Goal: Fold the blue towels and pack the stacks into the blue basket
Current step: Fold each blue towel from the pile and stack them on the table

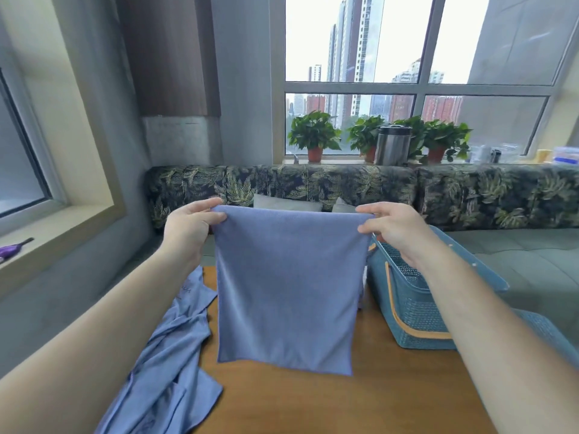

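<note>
wooden bench (313,402) along the bottom, crumpled blue towels (169,355) lower left, one blue towel (288,292) hanging mid-frame, left grip (191,227) and right grip (391,227) each pinching a top corner, blue basket (413,311) at right, leafy sofa (313,183) behind, potted plants (313,133) at the window

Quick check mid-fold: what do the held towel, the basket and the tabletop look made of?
The held towel: soft matte cloth, probably microfibre; fine nap, hangs limp.
The blue basket: moulded plastic, seemingly; perforated lattice walls, rigid rim.
The table: wood or wood-look laminate; smooth orange-brown surface, faint sheen.
</note>
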The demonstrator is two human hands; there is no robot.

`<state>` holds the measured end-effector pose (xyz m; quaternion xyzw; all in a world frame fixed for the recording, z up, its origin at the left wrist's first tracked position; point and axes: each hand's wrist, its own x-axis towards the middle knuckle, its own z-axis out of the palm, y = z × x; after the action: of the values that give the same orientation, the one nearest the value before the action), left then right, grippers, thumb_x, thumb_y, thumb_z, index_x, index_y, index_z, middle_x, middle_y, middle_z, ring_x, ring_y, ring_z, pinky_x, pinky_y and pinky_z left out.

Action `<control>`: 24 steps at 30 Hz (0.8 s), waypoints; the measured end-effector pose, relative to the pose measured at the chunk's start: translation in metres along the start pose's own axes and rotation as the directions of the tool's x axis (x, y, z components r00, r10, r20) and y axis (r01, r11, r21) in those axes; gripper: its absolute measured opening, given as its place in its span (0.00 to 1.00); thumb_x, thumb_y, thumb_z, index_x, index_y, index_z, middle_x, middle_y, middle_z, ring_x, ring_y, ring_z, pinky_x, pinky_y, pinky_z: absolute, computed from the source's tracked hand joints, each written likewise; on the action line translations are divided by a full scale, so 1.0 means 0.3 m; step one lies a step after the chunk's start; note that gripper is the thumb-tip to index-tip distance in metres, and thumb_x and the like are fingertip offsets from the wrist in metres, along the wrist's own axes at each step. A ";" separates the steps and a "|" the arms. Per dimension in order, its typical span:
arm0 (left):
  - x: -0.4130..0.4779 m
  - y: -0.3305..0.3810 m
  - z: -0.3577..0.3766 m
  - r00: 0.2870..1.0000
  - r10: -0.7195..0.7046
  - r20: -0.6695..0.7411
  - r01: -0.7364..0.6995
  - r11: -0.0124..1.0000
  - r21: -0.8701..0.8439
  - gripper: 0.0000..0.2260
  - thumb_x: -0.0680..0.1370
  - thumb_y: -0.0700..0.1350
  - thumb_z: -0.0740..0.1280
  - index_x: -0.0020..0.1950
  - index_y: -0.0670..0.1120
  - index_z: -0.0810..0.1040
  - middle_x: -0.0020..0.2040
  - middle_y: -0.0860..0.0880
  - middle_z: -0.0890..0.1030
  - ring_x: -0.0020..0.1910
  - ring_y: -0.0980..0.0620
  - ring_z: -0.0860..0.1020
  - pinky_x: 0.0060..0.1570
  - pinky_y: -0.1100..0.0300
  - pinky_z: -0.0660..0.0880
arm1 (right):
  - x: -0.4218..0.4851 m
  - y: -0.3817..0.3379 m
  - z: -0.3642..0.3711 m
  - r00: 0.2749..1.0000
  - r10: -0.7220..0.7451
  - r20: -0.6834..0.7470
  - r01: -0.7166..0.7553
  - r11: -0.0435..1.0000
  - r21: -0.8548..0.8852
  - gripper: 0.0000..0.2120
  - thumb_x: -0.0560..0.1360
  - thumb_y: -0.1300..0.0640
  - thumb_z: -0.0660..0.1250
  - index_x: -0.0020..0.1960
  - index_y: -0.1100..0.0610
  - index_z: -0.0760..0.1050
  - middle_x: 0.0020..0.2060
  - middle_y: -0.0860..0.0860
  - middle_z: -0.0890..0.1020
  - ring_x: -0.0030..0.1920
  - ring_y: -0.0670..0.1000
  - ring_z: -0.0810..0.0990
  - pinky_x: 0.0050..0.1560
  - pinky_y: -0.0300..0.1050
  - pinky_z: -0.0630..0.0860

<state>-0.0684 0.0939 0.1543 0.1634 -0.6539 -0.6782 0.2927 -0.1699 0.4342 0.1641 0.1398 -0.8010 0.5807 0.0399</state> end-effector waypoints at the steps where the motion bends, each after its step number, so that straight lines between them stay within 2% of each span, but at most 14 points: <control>1: 0.014 -0.007 0.001 0.999 0.051 -0.006 -0.050 0.997 0.061 0.15 0.71 0.35 0.75 0.54 0.50 0.86 0.45 0.48 0.85 0.42 0.52 0.79 0.52 0.56 0.79 | 0.010 0.007 0.008 1.000 -0.029 -0.006 0.028 0.998 -0.057 0.16 0.68 0.65 0.75 0.50 0.48 0.85 0.46 0.46 0.84 0.46 0.47 0.79 0.47 0.42 0.75; 2: 0.022 -0.016 0.001 0.994 0.105 -0.011 -0.103 0.986 0.130 0.15 0.71 0.36 0.75 0.53 0.53 0.85 0.43 0.50 0.84 0.41 0.54 0.78 0.48 0.60 0.77 | 0.016 0.014 0.014 0.998 -0.056 -0.014 0.055 0.992 -0.111 0.15 0.68 0.64 0.75 0.50 0.47 0.85 0.46 0.46 0.85 0.47 0.46 0.80 0.48 0.42 0.75; 4: 0.017 -0.043 -0.006 0.979 0.204 -0.003 -0.195 0.941 0.277 0.13 0.71 0.39 0.76 0.48 0.58 0.84 0.37 0.55 0.81 0.36 0.59 0.76 0.41 0.64 0.73 | 0.012 0.031 0.022 0.995 -0.098 -0.030 0.090 0.975 -0.201 0.11 0.69 0.62 0.72 0.44 0.46 0.84 0.41 0.43 0.85 0.43 0.45 0.81 0.42 0.41 0.74; 6: -0.011 -0.094 -0.019 0.963 0.269 0.019 -0.255 0.885 0.391 0.10 0.72 0.41 0.75 0.45 0.57 0.83 0.35 0.54 0.80 0.31 0.61 0.73 0.36 0.64 0.71 | -0.014 0.059 0.028 0.992 -0.119 -0.031 0.106 0.959 -0.264 0.10 0.70 0.60 0.69 0.41 0.45 0.83 0.35 0.43 0.84 0.37 0.44 0.80 0.36 0.41 0.72; 8: -0.063 -0.168 -0.034 0.953 0.299 0.035 -0.280 0.839 0.466 0.07 0.73 0.42 0.74 0.44 0.54 0.82 0.37 0.46 0.80 0.33 0.57 0.72 0.36 0.59 0.71 | -0.069 0.115 0.039 0.989 -0.149 -0.013 0.140 0.949 -0.281 0.10 0.70 0.59 0.68 0.40 0.44 0.82 0.32 0.43 0.82 0.29 0.42 0.75 0.30 0.38 0.70; 9: -0.099 -0.213 -0.044 0.950 0.309 0.045 -0.289 0.813 0.505 0.07 0.74 0.42 0.73 0.43 0.55 0.81 0.38 0.45 0.79 0.34 0.56 0.72 0.37 0.60 0.70 | -0.109 0.162 0.048 0.987 -0.161 -0.011 0.153 0.954 -0.259 0.11 0.70 0.60 0.68 0.41 0.43 0.81 0.33 0.40 0.81 0.28 0.42 0.74 0.28 0.33 0.68; 10: -0.141 -0.265 -0.057 0.948 0.314 0.061 -0.296 0.787 0.542 0.09 0.75 0.43 0.73 0.43 0.57 0.80 0.39 0.50 0.77 0.36 0.57 0.72 0.38 0.63 0.69 | -0.156 0.220 0.060 0.989 -0.149 -0.021 0.141 0.964 -0.227 0.10 0.71 0.59 0.68 0.43 0.43 0.81 0.36 0.37 0.81 0.30 0.42 0.75 0.28 0.30 0.68; 12: -0.242 -0.385 -0.089 0.966 0.246 0.084 -0.249 0.782 0.571 0.09 0.76 0.44 0.73 0.44 0.59 0.78 0.46 0.58 0.76 0.43 0.60 0.74 0.41 0.70 0.67 | -0.268 0.369 0.096 0.999 -0.021 -0.044 0.014 0.990 -0.138 0.09 0.73 0.57 0.69 0.46 0.43 0.80 0.39 0.36 0.81 0.32 0.40 0.78 0.28 0.28 0.68; 15: -0.405 -0.601 -0.133 0.997 0.003 0.077 -0.038 0.884 0.465 0.06 0.76 0.43 0.72 0.46 0.53 0.79 0.55 0.60 0.81 0.51 0.67 0.77 0.47 0.68 0.71 | -0.444 0.600 0.164 0.975 0.220 0.020 -0.220 0.975 -0.012 0.07 0.77 0.60 0.69 0.47 0.48 0.80 0.42 0.48 0.85 0.32 0.48 0.83 0.26 0.34 0.68; 16: -0.453 -0.666 -0.144 0.995 -0.070 0.065 0.035 0.898 0.438 0.05 0.76 0.42 0.72 0.46 0.51 0.79 0.54 0.59 0.83 0.51 0.67 0.79 0.48 0.66 0.74 | -0.496 0.662 0.184 0.959 0.280 0.052 -0.281 0.959 0.014 0.07 0.78 0.61 0.68 0.48 0.50 0.79 0.44 0.50 0.85 0.33 0.50 0.84 0.25 0.37 0.69; 18: -0.521 -0.762 -0.159 0.988 -0.148 0.047 0.113 0.896 0.429 0.05 0.77 0.40 0.71 0.47 0.49 0.78 0.49 0.54 0.85 0.46 0.56 0.81 0.46 0.60 0.75 | -0.575 0.751 0.206 0.930 0.359 0.083 -0.363 0.930 0.053 0.07 0.79 0.64 0.67 0.50 0.53 0.79 0.47 0.53 0.85 0.36 0.52 0.86 0.25 0.39 0.72; 20: -0.555 -0.814 -0.170 0.989 -0.137 0.058 0.095 0.882 0.461 0.04 0.78 0.41 0.71 0.48 0.48 0.77 0.45 0.51 0.83 0.43 0.53 0.78 0.45 0.59 0.73 | -0.617 0.799 0.211 0.919 0.388 0.070 -0.393 0.915 0.093 0.06 0.79 0.65 0.67 0.52 0.55 0.78 0.47 0.54 0.85 0.39 0.53 0.87 0.26 0.39 0.75; 24: -0.575 -0.847 -0.198 0.991 -0.051 0.125 -0.024 0.845 0.535 0.03 0.79 0.44 0.70 0.51 0.52 0.79 0.45 0.60 0.82 0.41 0.63 0.77 0.42 0.74 0.70 | -0.638 0.830 0.214 0.937 0.347 0.048 -0.350 0.929 0.118 0.05 0.80 0.61 0.68 0.54 0.53 0.78 0.41 0.48 0.85 0.41 0.53 0.87 0.28 0.38 0.77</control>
<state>0.0546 0.1454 -0.1286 0.1972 -0.8340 -0.4806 0.1861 -0.0478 0.4792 -0.1287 0.0053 -0.7757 0.6255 -0.0832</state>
